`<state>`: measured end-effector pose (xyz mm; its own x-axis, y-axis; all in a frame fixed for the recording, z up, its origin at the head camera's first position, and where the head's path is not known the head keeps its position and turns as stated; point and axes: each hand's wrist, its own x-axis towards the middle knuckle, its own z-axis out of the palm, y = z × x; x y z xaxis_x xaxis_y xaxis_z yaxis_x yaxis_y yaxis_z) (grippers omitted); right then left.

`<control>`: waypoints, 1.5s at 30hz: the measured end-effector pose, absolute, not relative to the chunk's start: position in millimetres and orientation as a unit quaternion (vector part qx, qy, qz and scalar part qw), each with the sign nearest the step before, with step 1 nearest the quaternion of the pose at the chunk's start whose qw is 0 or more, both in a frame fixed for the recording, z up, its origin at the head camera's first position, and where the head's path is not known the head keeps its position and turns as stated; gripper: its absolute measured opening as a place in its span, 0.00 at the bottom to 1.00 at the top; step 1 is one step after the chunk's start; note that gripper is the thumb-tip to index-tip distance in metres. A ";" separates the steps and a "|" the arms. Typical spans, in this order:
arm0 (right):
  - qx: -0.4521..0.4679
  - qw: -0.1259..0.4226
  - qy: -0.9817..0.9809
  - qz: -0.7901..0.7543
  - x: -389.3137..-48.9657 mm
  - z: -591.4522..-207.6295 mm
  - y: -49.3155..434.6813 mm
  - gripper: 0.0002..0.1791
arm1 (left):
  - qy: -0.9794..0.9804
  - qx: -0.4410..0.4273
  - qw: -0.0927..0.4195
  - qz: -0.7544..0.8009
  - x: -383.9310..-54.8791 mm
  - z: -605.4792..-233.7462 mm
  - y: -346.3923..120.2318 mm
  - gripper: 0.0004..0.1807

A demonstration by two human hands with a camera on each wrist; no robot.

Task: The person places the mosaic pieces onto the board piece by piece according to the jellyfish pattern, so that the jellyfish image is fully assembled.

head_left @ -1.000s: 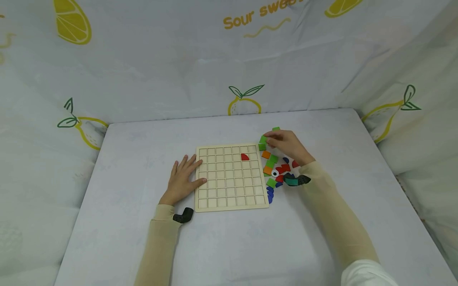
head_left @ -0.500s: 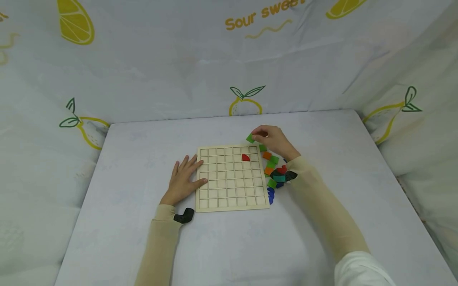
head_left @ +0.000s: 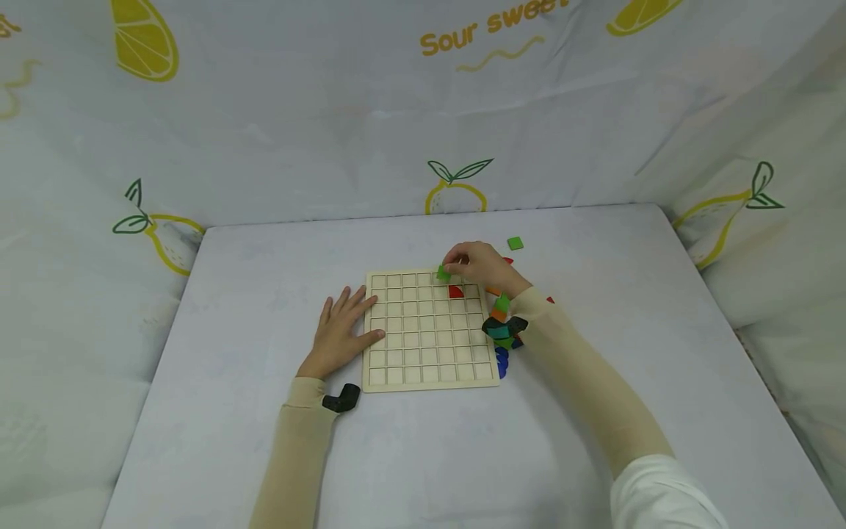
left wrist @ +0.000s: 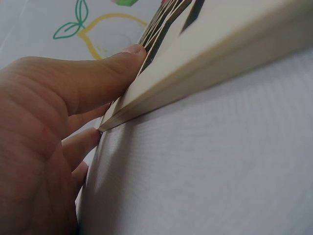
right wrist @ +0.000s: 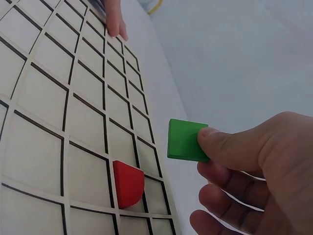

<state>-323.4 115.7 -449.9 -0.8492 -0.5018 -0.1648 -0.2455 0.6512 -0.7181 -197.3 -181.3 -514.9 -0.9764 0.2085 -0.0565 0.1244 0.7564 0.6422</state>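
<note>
Inward over the gridded wooden board (head_left: 416, 332), just past twelve o'clock, has come my right hand (head_left: 482, 266); my left hand (head_left: 338, 336) rests fingers-spread at nine. Loose coloured pieces (head_left: 502, 303) lie towards three: plenty left, I'd judge. I'm pinching a green square tile (right wrist: 183, 141), its thickness plain only from the right wrist. Down so far: one red quarter-circle (right wrist: 128, 185), towards one.

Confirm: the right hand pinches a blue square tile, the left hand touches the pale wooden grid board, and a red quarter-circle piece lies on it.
Wrong colour: the square tile in the right hand is green, not blue, as the right wrist view shows. The left hand touches the pale wooden grid board, and the red quarter-circle piece lies on it.
</note>
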 end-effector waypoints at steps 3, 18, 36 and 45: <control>-0.214 0.195 0.887 -0.360 -323.0 -453.4 112.8 0.09 | 0.936 0.089 0.064 0.335 -197.6 -514.6 -181.0 0.42; -0.223 0.226 0.898 -0.305 -324.1 -460.9 104.6 0.08 | 0.937 0.083 0.067 0.331 -199.3 -513.2 -179.8 0.42; -0.241 0.216 0.906 -0.272 -321.8 -468.3 98.7 0.07 | 0.937 0.085 0.066 0.332 -198.9 -515.4 -181.4 0.42; -0.253 0.198 0.904 -0.282 -320.0 -470.7 99.5 0.08 | 0.936 0.086 0.065 0.335 -198.3 -516.5 -181.5 0.41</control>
